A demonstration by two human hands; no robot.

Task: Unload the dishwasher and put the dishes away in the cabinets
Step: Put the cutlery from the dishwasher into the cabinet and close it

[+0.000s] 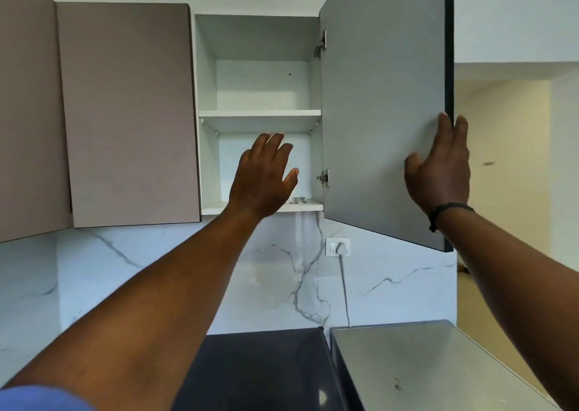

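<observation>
A white wall cabinet (260,114) stands open in front of me, with two shelves. Its grey door (382,113) is swung out to the right. My right hand (441,166) grips the door's outer edge, fingers wrapped around it. My left hand (264,175) is raised in front of the lower shelf, fingers spread and holding nothing. A few small metal pieces (297,200) lie on the bottom shelf just right of that hand. The upper shelf looks bare. No dishes or dishwasher are in view.
Closed taupe cabinet doors (125,113) are to the left. A marble backsplash (188,272) carries a wall socket (337,247) with a plugged cord. Below are a dark countertop (260,370) and a steel appliance top (432,366). A doorway opens at right.
</observation>
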